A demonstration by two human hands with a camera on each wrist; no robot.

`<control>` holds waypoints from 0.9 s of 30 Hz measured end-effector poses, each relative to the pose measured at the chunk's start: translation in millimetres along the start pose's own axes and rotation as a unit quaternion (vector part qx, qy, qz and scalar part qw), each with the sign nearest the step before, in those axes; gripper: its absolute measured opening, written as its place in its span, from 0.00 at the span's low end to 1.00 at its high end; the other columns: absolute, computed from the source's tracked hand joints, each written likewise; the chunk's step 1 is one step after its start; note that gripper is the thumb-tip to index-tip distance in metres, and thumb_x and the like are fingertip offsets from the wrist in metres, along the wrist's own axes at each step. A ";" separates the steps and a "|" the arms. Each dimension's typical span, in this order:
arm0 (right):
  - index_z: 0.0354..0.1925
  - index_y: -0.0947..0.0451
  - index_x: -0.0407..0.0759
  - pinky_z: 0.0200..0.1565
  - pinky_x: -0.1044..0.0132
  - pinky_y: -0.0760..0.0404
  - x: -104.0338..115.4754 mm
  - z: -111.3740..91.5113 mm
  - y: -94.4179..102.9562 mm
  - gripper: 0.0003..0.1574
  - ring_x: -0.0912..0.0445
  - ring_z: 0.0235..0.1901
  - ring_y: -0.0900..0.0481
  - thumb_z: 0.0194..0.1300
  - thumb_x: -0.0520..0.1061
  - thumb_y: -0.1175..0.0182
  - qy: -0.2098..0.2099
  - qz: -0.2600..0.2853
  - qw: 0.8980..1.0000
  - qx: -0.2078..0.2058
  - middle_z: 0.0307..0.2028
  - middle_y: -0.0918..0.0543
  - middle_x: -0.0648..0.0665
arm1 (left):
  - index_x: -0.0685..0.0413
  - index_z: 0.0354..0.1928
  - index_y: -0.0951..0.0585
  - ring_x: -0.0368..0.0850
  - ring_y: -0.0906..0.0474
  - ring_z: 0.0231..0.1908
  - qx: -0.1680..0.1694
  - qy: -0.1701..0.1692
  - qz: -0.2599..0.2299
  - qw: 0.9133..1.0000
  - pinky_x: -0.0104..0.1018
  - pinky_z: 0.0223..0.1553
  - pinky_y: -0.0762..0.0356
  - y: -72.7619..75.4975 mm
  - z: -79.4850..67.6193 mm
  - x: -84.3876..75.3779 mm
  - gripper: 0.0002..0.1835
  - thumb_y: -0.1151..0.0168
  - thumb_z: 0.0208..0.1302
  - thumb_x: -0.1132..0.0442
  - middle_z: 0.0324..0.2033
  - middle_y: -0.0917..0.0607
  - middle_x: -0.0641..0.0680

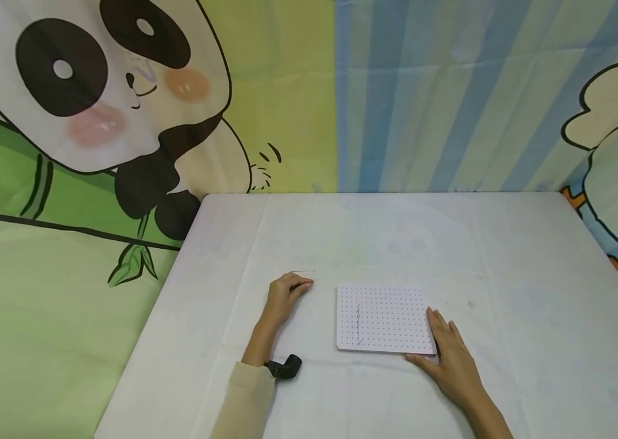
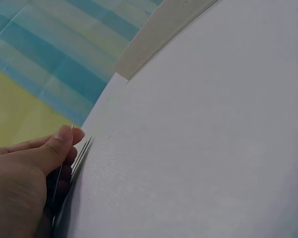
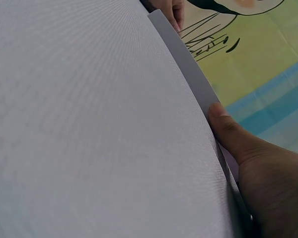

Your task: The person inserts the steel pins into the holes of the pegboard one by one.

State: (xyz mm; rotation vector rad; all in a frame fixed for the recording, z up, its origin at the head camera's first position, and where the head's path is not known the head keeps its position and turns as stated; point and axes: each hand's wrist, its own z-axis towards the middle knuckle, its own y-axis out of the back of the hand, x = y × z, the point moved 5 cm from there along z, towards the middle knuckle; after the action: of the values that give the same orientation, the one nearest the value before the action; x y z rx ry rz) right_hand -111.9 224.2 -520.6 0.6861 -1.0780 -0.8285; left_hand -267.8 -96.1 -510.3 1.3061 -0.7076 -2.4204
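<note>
Pinched between the thumb and index finger of my left hand [image 1: 283,297] is a thin needle [image 2: 57,184], its tip poking out past the fingertips. Several more thin needles [image 2: 82,154] lie close by on the table, beside the curled fingers. To the right sits a white pegboard [image 1: 391,323] with rows of small holes. Thin needles [image 1: 359,323] stand in a column near its left side; they also show upright in the right wrist view. My right hand [image 1: 454,366] rests on the pegboard's near right corner, thumb along the front edge and straight fingers against the right edge.
A white cloth covers the table [image 1: 550,274]. Behind it hangs a printed curtain [image 1: 287,79] with a panda and stripes. A black band with a curved piece [image 1: 285,367] is worn on the left wrist.
</note>
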 end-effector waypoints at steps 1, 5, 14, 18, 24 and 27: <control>0.69 0.51 0.34 0.67 0.60 0.61 0.1 -0.1 0.1 0.65 0.41 0.65 0.46 0.45 0.61 0.30 0.001 0.001 1.000 -0.001 0.65 0.41 0.31 | 0.57 0.33 0.15 0.40 0.20 0.34 0.000 -0.002 -0.001 1.000 0.30 0.36 0.23 0.0 0.1 0.1 0.05 0.36 0.57 0.64 0.30 0.16 0.48; 0.69 0.50 0.33 0.67 0.60 0.61 0.3 -0.1 0.0 0.65 0.43 0.66 0.47 0.45 0.60 0.30 0.006 0.002 1.000 -0.006 0.65 0.41 0.31 | 0.56 0.32 0.15 0.39 0.20 0.33 -0.006 0.001 -0.008 1.000 0.30 0.34 0.23 -0.5 0.1 0.0 0.05 0.36 0.57 0.62 0.30 0.16 0.47; 0.69 0.50 0.33 0.67 0.59 0.60 -1.8 0.9 -0.1 0.65 0.42 0.65 0.46 0.44 0.59 0.29 0.010 0.002 1.000 -0.010 0.64 0.40 0.31 | 0.55 0.33 0.15 0.39 0.20 0.27 -0.016 0.035 -0.135 0.990 0.30 0.28 0.22 -13.7 2.8 -20.4 0.06 0.33 0.55 0.61 0.29 0.15 0.49; 0.69 0.51 0.35 0.67 0.59 0.59 -3.3 1.5 -0.6 0.66 0.43 0.66 0.46 0.44 0.60 0.29 0.006 0.002 1.000 -0.008 0.64 0.40 0.32 | 0.60 0.33 0.17 0.43 0.19 0.24 -0.018 0.037 -0.184 0.982 0.32 0.26 0.21 -23.4 6.1 -42.5 0.05 0.33 0.53 0.67 0.27 0.15 0.54; 0.70 0.50 0.37 0.67 0.59 0.59 -3.8 1.3 -1.1 0.66 0.44 0.66 0.46 0.43 0.61 0.29 0.002 0.004 1.000 -0.006 0.64 0.40 0.32 | 0.65 0.30 0.20 0.46 0.19 0.25 -0.021 -0.038 -0.171 0.984 0.32 0.31 0.21 -28.2 8.4 -90.4 0.05 0.33 0.51 0.75 0.26 0.16 0.59; 0.70 0.50 0.37 0.67 0.58 0.59 -4.0 1.1 -0.9 0.66 0.44 0.66 0.46 0.43 0.61 0.29 -0.001 0.005 1.000 -0.005 0.65 0.40 0.32 | 0.65 0.29 0.20 0.47 0.19 0.25 -0.017 -0.058 -0.174 0.983 0.31 0.31 0.21 -33.2 8.6 -101.4 0.05 0.33 0.50 0.75 0.25 0.16 0.59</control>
State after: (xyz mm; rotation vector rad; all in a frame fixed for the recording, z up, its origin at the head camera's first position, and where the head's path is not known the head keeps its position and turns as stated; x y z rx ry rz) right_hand -114.2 227.0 -522.9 0.6708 -1.0778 -0.8256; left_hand -221.1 -17.6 -454.4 1.3811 -0.4958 -2.7900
